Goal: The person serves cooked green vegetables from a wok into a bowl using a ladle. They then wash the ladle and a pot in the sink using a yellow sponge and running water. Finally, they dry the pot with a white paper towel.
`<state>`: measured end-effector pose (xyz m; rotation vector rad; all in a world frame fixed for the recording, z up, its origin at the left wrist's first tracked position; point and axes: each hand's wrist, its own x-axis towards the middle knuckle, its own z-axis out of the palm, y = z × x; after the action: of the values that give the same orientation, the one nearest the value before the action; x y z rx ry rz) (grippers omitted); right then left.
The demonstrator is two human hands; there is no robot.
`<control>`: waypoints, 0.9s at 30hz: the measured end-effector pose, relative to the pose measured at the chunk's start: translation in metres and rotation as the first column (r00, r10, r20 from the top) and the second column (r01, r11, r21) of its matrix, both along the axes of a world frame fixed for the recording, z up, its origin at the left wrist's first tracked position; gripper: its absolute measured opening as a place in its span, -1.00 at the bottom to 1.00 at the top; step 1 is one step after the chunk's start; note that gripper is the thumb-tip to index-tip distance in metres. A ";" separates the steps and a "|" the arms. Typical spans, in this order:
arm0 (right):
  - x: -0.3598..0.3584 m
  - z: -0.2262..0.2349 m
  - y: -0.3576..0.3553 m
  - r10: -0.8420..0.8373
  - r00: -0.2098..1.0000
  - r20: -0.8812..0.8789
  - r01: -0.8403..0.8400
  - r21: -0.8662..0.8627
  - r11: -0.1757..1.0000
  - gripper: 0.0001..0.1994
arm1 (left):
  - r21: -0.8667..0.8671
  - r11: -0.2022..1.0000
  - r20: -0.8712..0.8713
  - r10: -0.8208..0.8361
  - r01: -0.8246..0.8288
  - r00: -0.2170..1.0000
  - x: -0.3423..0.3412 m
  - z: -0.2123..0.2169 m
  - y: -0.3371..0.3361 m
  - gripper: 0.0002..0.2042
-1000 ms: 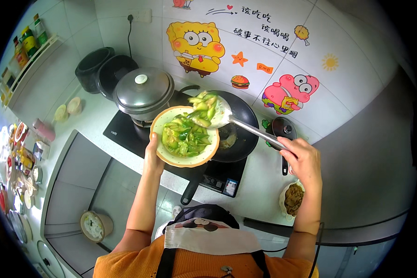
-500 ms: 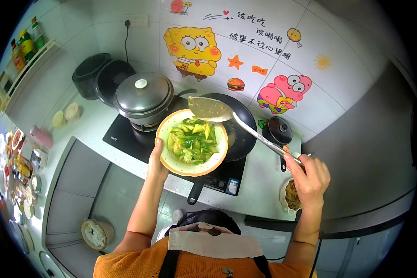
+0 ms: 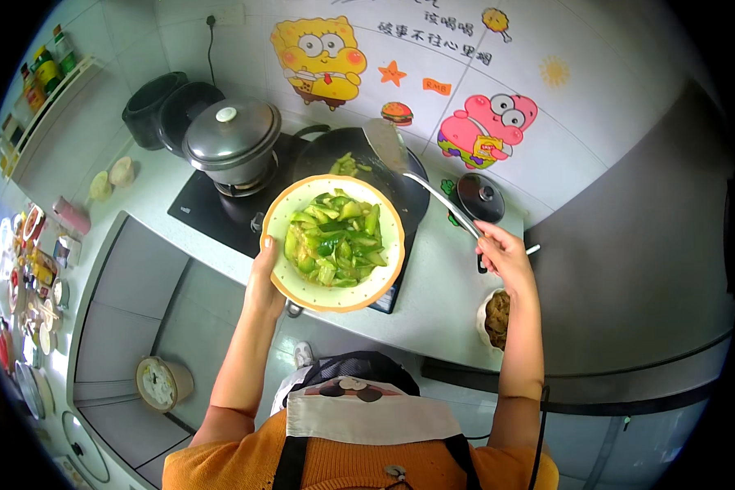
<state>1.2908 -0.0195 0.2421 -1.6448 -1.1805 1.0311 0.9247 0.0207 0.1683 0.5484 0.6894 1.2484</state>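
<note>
My left hand [image 3: 263, 276] grips the left rim of a cream plate [image 3: 282, 222] with an orange scalloped edge, thumb on top. On it lies a heap of stir-fried green vegetable pieces [image 3: 335, 241]. The plate is held in front of a black wok [image 3: 412, 196] and hides its near part. A few green pieces [image 3: 349, 165] show in the wok beyond the plate. My right hand [image 3: 502, 255] is closed round the handle of a metal spatula [image 3: 386, 145]. The spatula's blade is over the wok's far right side.
A lidded grey pot [image 3: 233, 135] stands on the left burner of the black cooktop [image 3: 208, 214]. On the right of the counter are a small black lidded pan [image 3: 478, 196] and a white bowl [image 3: 483, 320] of brown food. A bin [image 3: 163, 384] stands on the floor at left.
The plate has come slightly nearer and uncovers some green pieces in the wok. My right hand has moved the spatula blade from above the plate to the far right, over the wok.
</note>
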 end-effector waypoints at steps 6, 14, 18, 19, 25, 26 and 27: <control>0.048 -0.019 -0.004 0.127 0.989 0.078 -0.126 -0.010 0.992 -0.61 | -0.109 0.994 -0.059 -0.029 0.023 0.998 0.056 -0.028 -0.078 -0.24; 0.084 -0.068 -0.034 0.136 0.984 0.113 -0.130 -0.055 0.990 -0.63 | -0.201 0.979 -0.188 -0.027 -0.012 0.982 0.127 -0.138 -0.122 -0.38; 0.095 -0.103 -0.045 0.149 0.980 0.128 -0.160 0.078 0.984 -0.61 | -0.216 0.976 -0.166 -0.027 -0.010 0.986 0.167 -0.188 -0.116 -0.55; 0.094 -0.099 -0.047 0.153 0.981 0.121 -0.161 0.061 0.985 -0.61 | -0.227 0.974 -0.170 -0.020 -0.020 0.985 0.175 -0.191 -0.114 -0.58; 0.100 -0.117 -0.063 0.096 0.991 0.089 -0.102 0.076 0.992 -0.59 | -0.178 0.984 -0.245 -0.028 -0.016 0.969 0.205 -0.240 -0.086 -0.61; 0.100 -0.118 -0.065 0.083 0.993 0.081 -0.088 0.070 0.994 -0.59 | -0.179 0.984 -0.283 -0.036 -0.016 0.959 0.206 -0.243 -0.082 -0.60; 0.102 -0.115 -0.069 0.102 0.990 0.097 -0.103 0.010 0.995 -0.60 | -0.185 0.983 -0.279 -0.031 -0.022 0.960 0.207 -0.246 -0.080 -0.62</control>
<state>1.3925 -0.0888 0.1271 -1.6517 -1.3454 1.0132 1.1320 -0.0594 -0.0775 0.5769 1.0333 1.0972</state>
